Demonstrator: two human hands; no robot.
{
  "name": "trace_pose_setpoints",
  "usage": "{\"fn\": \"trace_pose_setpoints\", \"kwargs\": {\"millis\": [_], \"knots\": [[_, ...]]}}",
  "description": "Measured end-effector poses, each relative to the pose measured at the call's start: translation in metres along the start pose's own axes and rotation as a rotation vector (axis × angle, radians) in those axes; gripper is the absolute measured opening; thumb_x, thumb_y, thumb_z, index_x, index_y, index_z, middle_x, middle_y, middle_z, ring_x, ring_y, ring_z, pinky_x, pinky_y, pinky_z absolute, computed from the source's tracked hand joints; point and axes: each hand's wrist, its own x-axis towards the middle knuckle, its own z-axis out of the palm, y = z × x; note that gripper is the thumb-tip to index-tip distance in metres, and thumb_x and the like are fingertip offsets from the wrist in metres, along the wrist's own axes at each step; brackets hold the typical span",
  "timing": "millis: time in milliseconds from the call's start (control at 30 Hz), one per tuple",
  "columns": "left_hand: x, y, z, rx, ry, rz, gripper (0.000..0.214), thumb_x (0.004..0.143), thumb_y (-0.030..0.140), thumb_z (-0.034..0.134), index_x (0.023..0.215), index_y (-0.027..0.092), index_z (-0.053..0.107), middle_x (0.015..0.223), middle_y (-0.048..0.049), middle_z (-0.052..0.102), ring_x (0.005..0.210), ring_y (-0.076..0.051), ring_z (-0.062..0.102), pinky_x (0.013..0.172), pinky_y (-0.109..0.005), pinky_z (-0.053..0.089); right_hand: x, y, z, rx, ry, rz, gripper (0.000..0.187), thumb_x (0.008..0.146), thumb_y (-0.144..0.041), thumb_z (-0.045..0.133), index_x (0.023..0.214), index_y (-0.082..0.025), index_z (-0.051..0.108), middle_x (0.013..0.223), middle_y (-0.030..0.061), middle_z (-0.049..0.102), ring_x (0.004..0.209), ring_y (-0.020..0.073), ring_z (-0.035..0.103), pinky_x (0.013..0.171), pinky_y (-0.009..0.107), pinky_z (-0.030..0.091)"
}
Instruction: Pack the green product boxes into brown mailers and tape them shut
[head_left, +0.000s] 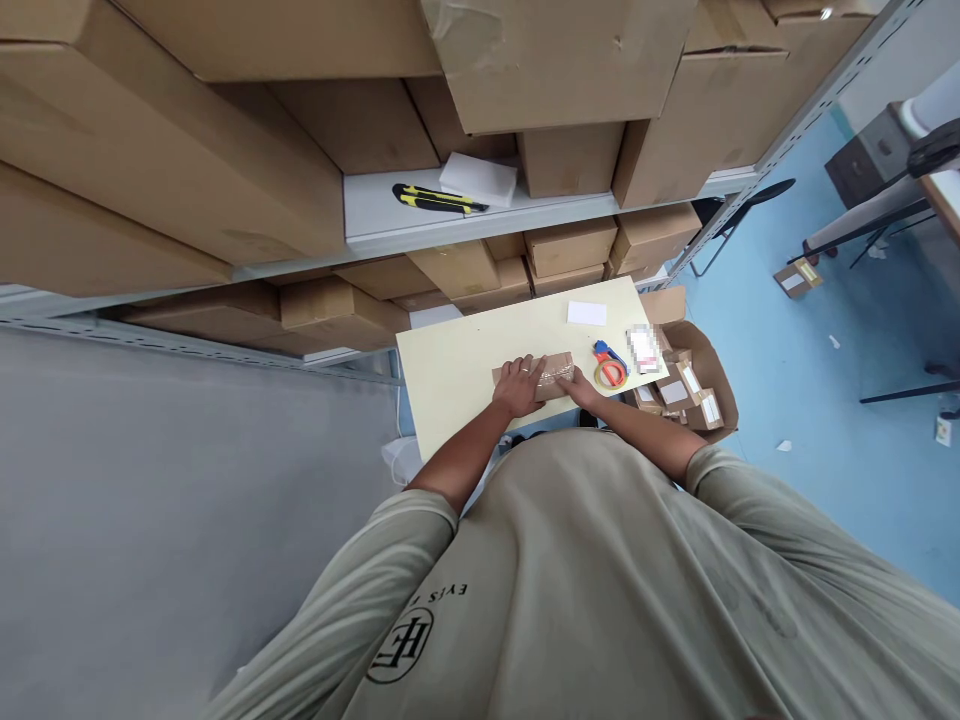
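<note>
- Package (555, 378), brown cardboard with a shiny, clear-looking covering over its right part, lying on the cream-coloured table (457, 365) close to the edge nearest the person
- Left hand (519, 387) rests palm down across the package's left part, fingers spread over the top; whether it clasps the sides or only presses, I cannot tell
- Right hand (582, 389) grips the package's right end, thumb on the near side and fingers at the end
- Tape roll (611, 374), yellow and orange, just right of the right hand, with a blue-and-red tape dispenser (602, 350) against it
- White card (586, 313) flat on the table beyond the package
- Blurred-out item (644, 348) near the table's right end
- Large open carton (721, 375) beside that end, holding several small brown boxes (677, 388) with white labels
- Shelving (367, 210) beyond the table, loaded with brown cartons (574, 160) on more than one level
- Yellow-and-black cutter (437, 200) on a shelf, next to a white box (480, 179)
- Blue floor (817, 430) to the right, with a small carton (797, 278) and paper scraps (784, 445)
</note>
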Motion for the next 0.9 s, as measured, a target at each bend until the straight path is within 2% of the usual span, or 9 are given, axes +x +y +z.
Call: {"fn": "trace_pose_setpoints", "kwargs": {"millis": [100,200,300,400,467,533,667,800,900], "knots": [[0.000,-0.001,0.003,0.000,0.009,-0.006,0.124,0.088,0.061,0.079,0.186,0.017,0.018,0.183,-0.0280,0.033,0.161,-0.052,0.035,0.132,-0.060,0.021,0.001,0.006,-0.013,-0.057,-0.008,0.030,0.073,0.096,-0.076,0.069,0.152,-0.030,0.062,0.152,0.0082,0.073,0.147,0.0352,0.063,0.130,0.055,0.049],[-0.001,-0.002,0.005,-0.013,0.004,-0.007,0.124,0.088,0.060,0.080,0.186,0.018,0.018,0.184,-0.0269,0.032,0.163,-0.052,0.034,0.133,-0.061,0.019,0.000,0.014,-0.044,-0.247,0.129,-0.005,0.075,0.099,-0.076,0.062,0.154,-0.025,0.062,0.159,0.0147,0.067,0.153,0.0390,0.057,0.133,0.057,0.042],[-0.004,-0.001,0.006,-0.040,0.014,-0.010,0.124,0.087,0.059,0.081,0.186,0.018,0.019,0.183,-0.0279,0.031,0.164,-0.052,0.033,0.135,-0.061,0.017,0.000,0.024,-0.096,-0.496,0.305,-0.096,0.067,0.105,-0.061,0.053,0.156,-0.016,0.060,0.163,0.0221,0.061,0.155,0.0377,0.053,0.136,0.052,0.038],[-0.006,0.001,0.007,-0.036,0.016,-0.017,0.124,0.087,0.059,0.082,0.186,0.016,0.020,0.183,-0.0296,0.031,0.165,-0.052,0.033,0.135,-0.063,0.016,0.001,0.036,-0.156,-0.765,0.400,-0.037,0.064,0.105,-0.049,0.056,0.156,-0.011,0.057,0.170,0.0267,0.053,0.159,0.0415,0.045,0.136,0.055,0.033],[-0.007,0.003,0.008,-0.021,0.015,-0.028,0.123,0.088,0.057,0.081,0.186,0.015,0.020,0.183,-0.0297,0.032,0.165,-0.052,0.033,0.136,-0.063,0.014,0.004,0.044,-0.189,-0.910,0.377,0.022,0.066,0.105,-0.046,0.058,0.158,-0.007,0.055,0.173,0.0281,0.049,0.163,0.0444,0.038,0.139,0.060,0.025],[-0.007,0.004,0.009,-0.003,0.013,-0.043,0.122,0.088,0.057,0.081,0.186,0.016,0.020,0.183,-0.0287,0.033,0.166,-0.051,0.032,0.137,-0.063,0.013,0.010,0.052,-0.212,-1.002,0.279,0.064,0.068,0.104,-0.046,0.061,0.159,-0.006,0.053,0.172,0.0280,0.052,0.167,0.0457,0.033,0.141,0.064,0.016],[-0.008,0.006,0.011,0.022,0.004,-0.072,0.121,0.089,0.058,0.080,0.186,0.019,0.019,0.184,-0.0266,0.033,0.168,-0.051,0.030,0.138,-0.064,0.011,0.026,0.064,-0.229,-1.061,0.119,0.087,0.068,0.106,-0.054,0.063,0.158,-0.011,0.054,0.171,0.0259,0.054,0.172,0.0478,0.024,0.140,0.070,0.006],[-0.011,0.006,0.012,-0.027,0.009,-0.085,0.121,0.089,0.055,0.080,0.186,0.018,0.019,0.185,-0.0272,0.031,0.169,-0.052,0.028,0.139,-0.065,0.009,0.040,0.072,-0.227,-1.059,0.039,0.116,0.074,0.106,-0.065,0.062,0.157,-0.012,0.056,0.167,0.0276,0.057,0.174,0.0458,0.021,0.139,0.071,0.004],[-0.012,0.006,0.015,-0.067,0.008,-0.097,0.122,0.088,0.053,0.081,0.187,0.019,0.018,0.187,-0.0262,0.028,0.171,-0.053,0.025,0.140,-0.066,0.007,0.046,0.074,-0.225,-1.051,0.022,0.129,0.079,0.106,-0.068,0.063,0.162,-0.013,0.052,0.173,0.0278,0.051,0.175,0.0454,0.020,0.139,0.072,0.003]]}}
